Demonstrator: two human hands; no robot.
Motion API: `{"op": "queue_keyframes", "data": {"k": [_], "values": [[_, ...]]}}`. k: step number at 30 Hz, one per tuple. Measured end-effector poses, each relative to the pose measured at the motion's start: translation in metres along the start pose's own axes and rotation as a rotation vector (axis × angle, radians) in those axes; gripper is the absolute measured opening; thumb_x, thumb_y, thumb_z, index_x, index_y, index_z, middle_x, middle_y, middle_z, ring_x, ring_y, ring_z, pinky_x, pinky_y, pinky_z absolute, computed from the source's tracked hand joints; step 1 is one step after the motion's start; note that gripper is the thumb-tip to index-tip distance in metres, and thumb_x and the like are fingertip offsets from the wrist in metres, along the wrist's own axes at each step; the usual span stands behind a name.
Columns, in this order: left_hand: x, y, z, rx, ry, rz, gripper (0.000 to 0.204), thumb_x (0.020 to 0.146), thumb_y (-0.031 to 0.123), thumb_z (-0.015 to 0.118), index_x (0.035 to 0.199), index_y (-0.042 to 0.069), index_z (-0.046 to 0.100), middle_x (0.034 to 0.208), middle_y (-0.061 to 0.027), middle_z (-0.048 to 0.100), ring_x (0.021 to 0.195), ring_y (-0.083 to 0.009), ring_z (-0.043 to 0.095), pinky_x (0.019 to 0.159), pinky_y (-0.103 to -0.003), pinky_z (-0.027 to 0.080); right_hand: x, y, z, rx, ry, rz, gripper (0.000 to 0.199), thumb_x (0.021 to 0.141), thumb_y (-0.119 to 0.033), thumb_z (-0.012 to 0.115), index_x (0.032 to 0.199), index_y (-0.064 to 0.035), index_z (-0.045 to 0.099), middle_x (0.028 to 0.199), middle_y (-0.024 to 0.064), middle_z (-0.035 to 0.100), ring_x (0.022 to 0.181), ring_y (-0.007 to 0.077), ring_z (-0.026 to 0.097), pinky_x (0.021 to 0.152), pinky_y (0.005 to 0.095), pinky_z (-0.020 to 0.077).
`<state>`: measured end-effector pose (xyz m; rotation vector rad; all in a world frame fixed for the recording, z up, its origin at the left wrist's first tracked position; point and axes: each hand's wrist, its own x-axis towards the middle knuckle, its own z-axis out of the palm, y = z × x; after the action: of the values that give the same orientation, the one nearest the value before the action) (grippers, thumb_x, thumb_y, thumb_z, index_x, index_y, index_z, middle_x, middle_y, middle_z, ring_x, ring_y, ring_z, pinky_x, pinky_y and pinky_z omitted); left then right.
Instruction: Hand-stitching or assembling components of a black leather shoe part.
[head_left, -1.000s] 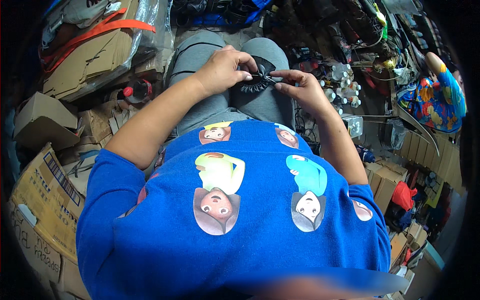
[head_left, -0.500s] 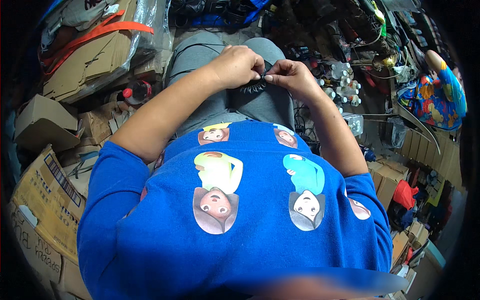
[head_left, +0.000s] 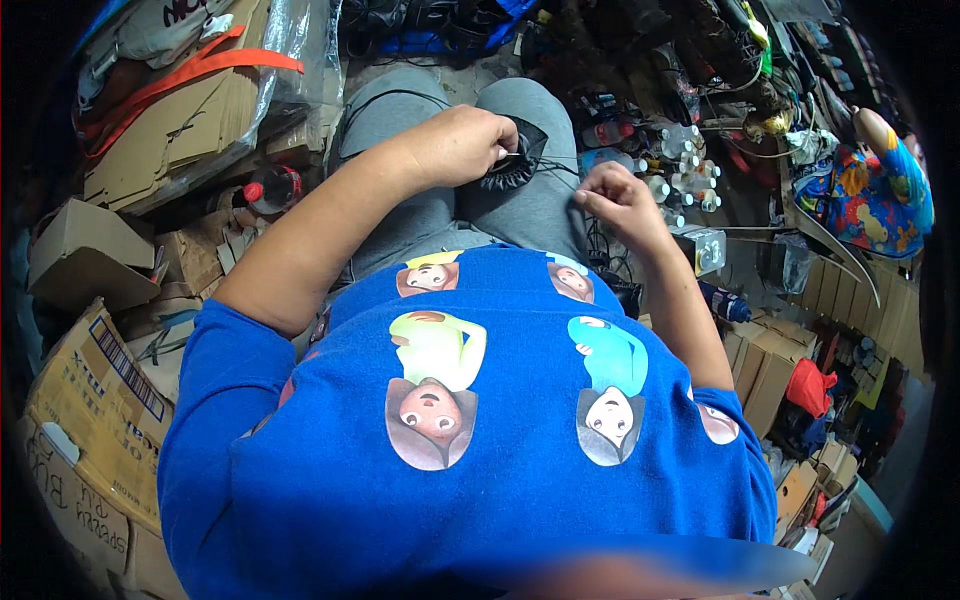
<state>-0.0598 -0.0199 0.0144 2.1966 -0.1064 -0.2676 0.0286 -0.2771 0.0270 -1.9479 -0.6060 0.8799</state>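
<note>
A black shoe-like piece [head_left: 507,178] with a gathered, pleated edge rests on my grey-clad thigh, right of the gap between my knees. My left hand [head_left: 462,145] is closed on its upper left edge, and a thin, pale, needle-like tip shows by the thumb. From the piece, dark thread [head_left: 556,164] stretches toward my right hand [head_left: 618,203]. That hand is off to the right, thumb and fingers pinched together at the thread's end. The exact grip of the right fingertips is partly hidden. A dark cord also lies over my left thigh.
Flattened cardboard [head_left: 165,130] with an orange strap lies at the left, near a red-capped bottle [head_left: 272,190]. Several small bottles [head_left: 690,165] stand right of my knees. Another person's colourful sleeve [head_left: 905,180] shows at far right. Cardboard boxes [head_left: 770,365] sit at lower right.
My right hand has moved away from the black piece, to the right and toward me, drawing the thread out. My left hand has shifted slightly and still holds the piece.
</note>
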Motion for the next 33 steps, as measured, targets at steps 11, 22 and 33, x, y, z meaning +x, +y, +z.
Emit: {"op": "queue_keyframes", "data": {"k": [11,22,33], "values": [[0.004,-0.001,0.002,0.206,-0.004,0.189,0.011,0.083,0.010,0.056,0.091,0.003,0.058,0.083,-0.0171,0.062,0.084,-0.0360,0.059,0.073,-0.044,0.046,0.047,-0.050,-0.024,-0.602,0.212,-0.346,0.012,0.083,-0.013,0.063,0.090,-0.0030,0.062,0.099,0.0088,0.056,0.088,0.0209,0.060,0.074,0.0329,0.0476],[-0.006,-0.004,0.002,0.252,0.022,0.210,0.011,0.082,0.013,0.056,0.088,0.004,0.055,0.080,-0.0168,0.061,0.082,-0.0357,0.058,0.072,-0.045,0.045,0.037,-0.108,0.006,-1.170,-0.181,-0.440,0.025,0.074,-0.024,0.069,0.095,-0.0119,0.065,0.085,0.0077,0.064,0.087,0.0265,0.062,0.077,0.0399,0.0438],[-0.005,-0.005,0.004,0.199,0.055,0.236,0.009,0.082,0.013,0.056,0.087,0.005,0.056,0.076,-0.0150,0.060,0.081,-0.0349,0.059,0.073,-0.045,0.045,0.037,-0.039,0.023,-0.132,-0.064,-0.279,0.020,0.079,-0.013,0.070,0.099,-0.0083,0.069,0.092,0.0022,0.057,0.084,0.0110,0.053,0.074,0.0256,0.0439]]}}
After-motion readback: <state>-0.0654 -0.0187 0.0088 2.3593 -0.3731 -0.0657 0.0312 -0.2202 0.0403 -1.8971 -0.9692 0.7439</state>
